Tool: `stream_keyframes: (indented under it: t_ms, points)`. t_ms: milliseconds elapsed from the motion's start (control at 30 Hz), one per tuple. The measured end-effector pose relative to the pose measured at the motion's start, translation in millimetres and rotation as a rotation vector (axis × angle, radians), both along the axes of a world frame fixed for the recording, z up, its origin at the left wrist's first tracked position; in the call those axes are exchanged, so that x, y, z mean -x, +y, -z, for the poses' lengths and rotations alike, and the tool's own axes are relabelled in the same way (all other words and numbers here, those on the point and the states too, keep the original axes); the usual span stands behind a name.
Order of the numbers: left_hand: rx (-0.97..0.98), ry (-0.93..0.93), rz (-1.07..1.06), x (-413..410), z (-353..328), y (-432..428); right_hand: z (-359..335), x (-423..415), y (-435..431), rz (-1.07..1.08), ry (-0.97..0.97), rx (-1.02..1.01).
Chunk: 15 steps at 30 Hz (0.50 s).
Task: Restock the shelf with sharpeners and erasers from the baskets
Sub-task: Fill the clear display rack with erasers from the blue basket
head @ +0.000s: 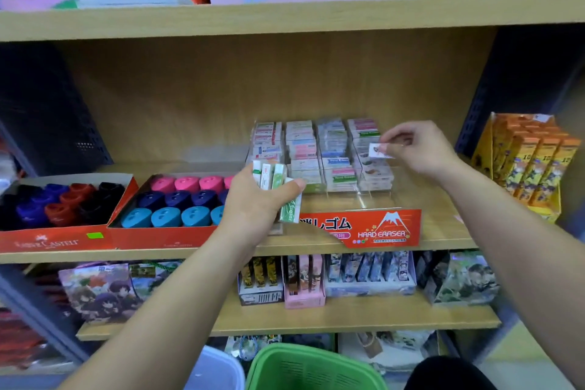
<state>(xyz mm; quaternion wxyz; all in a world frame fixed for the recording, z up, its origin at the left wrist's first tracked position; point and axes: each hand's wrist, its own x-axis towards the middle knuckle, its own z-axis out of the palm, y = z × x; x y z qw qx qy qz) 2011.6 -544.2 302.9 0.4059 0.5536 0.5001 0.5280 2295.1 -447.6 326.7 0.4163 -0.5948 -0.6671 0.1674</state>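
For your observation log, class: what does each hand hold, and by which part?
The left hand grips a bunch of erasers round their middles; the right hand pinches a single eraser by its right end.

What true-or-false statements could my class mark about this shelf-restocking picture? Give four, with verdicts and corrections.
1. The left hand grips several erasers at once. True.
2. The right hand holds nothing. False: it pinches a single eraser above the clear tray.
3. The sharpeners sit in red boxes to the left of the clear tray. True.
4. The green basket stands on the same shelf as the sharpeners. False: it is low down at the bottom of the view, below the shelves.
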Motion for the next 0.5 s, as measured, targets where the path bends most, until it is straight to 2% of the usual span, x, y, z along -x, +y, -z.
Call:
stream_keyframes:
  t_ms: [167,267,333,400,500]
  points:
    - [0.022,0.013,0.0,-5.7,1.9,4.6,10.0,-1.9,18.5,-0.091,-0.102,0.055]
    - [0.026,0.008,-0.001,-8.9,2.3,6.0,12.7,-4.6,20.2,-0.112,-0.228,0.138]
    - [0.029,0.004,-0.003,-10.9,3.0,6.6,14.2,-6.0,17.4,-0.106,-0.219,0.166]
    - [0.037,-0.004,-0.007,-13.1,3.5,7.6,14.1,-4.8,8.0,-0.057,-0.177,0.103]
    - [0.048,-0.064,-0.03,-15.8,11.6,13.6,13.4,9.1,-19.4,0.048,-0.193,-0.115]
